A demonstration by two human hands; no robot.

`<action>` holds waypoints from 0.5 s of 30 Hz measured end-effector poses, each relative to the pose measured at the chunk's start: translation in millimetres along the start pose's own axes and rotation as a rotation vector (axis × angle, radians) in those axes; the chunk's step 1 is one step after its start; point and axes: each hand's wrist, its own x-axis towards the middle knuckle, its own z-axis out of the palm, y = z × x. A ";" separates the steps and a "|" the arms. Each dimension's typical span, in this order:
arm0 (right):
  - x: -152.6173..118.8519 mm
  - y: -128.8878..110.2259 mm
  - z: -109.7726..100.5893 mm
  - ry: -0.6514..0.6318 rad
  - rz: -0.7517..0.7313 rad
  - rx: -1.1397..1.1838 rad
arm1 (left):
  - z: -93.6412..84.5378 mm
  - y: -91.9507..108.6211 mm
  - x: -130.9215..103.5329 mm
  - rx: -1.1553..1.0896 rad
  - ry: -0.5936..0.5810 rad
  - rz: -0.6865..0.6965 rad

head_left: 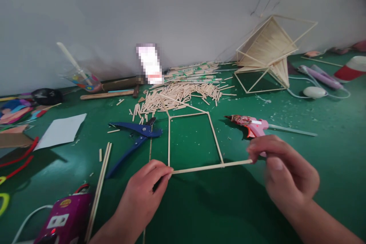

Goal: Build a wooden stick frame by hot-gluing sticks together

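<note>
A square frame of thin wooden sticks stands in front of me, with slanting sticks meeting at its far side. Along its near edge runs a longer wooden stick, which sticks out past the right corner. My left hand pinches this stick at the near left corner. At its right end is my right hand, index fingertip at or touching the tip, thumb apart from it; slight blur hides the exact contact. Just beyond that hand lies a pink glue gun with a glue stick in its back. Blue cutting pliers lie open left of the frame.
A pile of short sticks lies by the wall, near a lit phone. A stick model stands back right. At left are a purple power strip, two long sticks, white paper and a cup.
</note>
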 end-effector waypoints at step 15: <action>11.8 31.3 -43.4 -0.446 0.867 -1.085 | 0.9 -1.0 1.2 -0.002 0.033 0.066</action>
